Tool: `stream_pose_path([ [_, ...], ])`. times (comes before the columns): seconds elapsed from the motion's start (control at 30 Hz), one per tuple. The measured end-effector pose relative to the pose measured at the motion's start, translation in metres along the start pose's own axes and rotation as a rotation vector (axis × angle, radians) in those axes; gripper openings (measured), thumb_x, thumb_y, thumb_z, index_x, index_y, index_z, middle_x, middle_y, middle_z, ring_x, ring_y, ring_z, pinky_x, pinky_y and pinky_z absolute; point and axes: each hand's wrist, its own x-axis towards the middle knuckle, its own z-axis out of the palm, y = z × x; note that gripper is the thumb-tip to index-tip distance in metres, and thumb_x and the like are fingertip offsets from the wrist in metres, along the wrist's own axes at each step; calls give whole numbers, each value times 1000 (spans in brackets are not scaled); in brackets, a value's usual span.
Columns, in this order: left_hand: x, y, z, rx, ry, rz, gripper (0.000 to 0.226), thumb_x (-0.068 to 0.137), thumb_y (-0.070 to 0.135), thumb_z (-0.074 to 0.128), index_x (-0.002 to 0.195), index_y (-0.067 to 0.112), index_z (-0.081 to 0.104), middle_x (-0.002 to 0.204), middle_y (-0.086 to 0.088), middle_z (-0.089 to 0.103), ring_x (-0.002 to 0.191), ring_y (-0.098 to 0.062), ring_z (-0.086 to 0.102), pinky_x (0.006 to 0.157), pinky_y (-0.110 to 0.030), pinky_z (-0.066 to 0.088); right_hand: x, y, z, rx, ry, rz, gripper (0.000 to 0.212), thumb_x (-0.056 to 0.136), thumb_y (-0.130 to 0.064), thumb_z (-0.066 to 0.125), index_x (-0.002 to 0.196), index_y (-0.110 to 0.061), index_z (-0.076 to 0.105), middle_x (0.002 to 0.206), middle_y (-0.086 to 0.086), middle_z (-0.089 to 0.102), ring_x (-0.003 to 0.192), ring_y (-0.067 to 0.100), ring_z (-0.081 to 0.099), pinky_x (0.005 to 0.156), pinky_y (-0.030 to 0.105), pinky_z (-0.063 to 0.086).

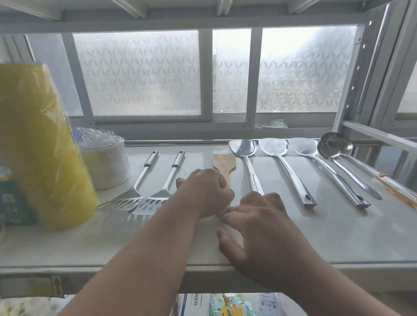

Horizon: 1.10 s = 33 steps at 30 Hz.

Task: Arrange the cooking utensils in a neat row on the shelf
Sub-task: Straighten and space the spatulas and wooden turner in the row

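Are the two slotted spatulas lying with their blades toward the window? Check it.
No: both slotted spatulas lie with their blades at the near shelf edge and their handles pointing to the window.

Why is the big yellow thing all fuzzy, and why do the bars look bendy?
In the head view the yellow wrapped roll sits close at the left edge and looks smeared; the wide lens bows the shelf frame; bright frosted windows backlight everything, so the metal ladles glint and both hands look dark.
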Motion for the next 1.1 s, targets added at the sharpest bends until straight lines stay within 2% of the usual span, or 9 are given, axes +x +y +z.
stream_pose_path([
  [0.17,-2,-1,-2,-17,-6,11,1,92,34,55,92,35,56,103,10,60,118,-19,58,92,-40,32,0,-1,0,-1,13,13,50,94,-53,33,112,-28,74,111,-16,73,114,10,48,104,38,28],
  [0.3,-2,0,-2,-23,-6,10,4,91,34,56,92,35,59,113,6,69,117,-19,57,90,-39,31,0,-1,1,5,12,16,50,94,-53,34,109,-27,74,109,-15,73,113,10,49,104,38,29],
  [0.53,1,-3,2,-21,-13,2,15,91,33,53,90,29,67,111,6,70,114,-20,59,88,-40,33,0,0,-1,3,22,6,46,94,-50,38,110,-27,74,109,-16,73,112,10,49,104,37,30],
  [0.6,2,-3,2,-24,-19,-13,15,91,33,52,93,34,67,114,4,72,118,-21,58,93,-42,35,-1,2,2,78,104,51,35,90,-40,47,106,-24,74,102,-12,74,108,14,53,100,41,38],
  [0.67,3,-2,2,-72,-10,-36,26,93,32,52,109,42,69,125,5,71,131,-21,55,107,-44,36,1,9,6,220,295,210,29,82,-20,53,106,-16,70,99,-3,70,107,22,53,93,42,43],
  [0.73,0,-1,1,-108,3,-33,48,94,31,51,139,44,61,144,8,64,143,-17,47,119,-44,30,6,17,7,364,393,416,41,80,-2,51,119,-12,60,109,3,63,115,26,46,90,35,34],
  [0.8,-5,2,-2,-81,1,-19,57,96,30,49,151,40,53,150,9,60,147,-15,44,121,-44,24,8,23,10,428,379,538,54,82,5,47,133,-13,51,119,4,57,121,26,40,90,32,26],
  [1.0,-12,-2,-24,-7,57,-1,46,98,30,47,141,38,62,143,8,65,142,-17,49,117,-46,24,6,29,16,376,399,474,67,81,11,44,141,-17,47,125,2,57,120,20,36,86,23,18],
  [1.1,-26,-16,-45,42,52,-9,43,101,32,47,141,37,63,144,8,64,140,-18,50,120,-45,30,5,30,15,410,412,447,67,82,12,45,141,-21,48,125,-2,58,120,16,39,89,22,21],
])
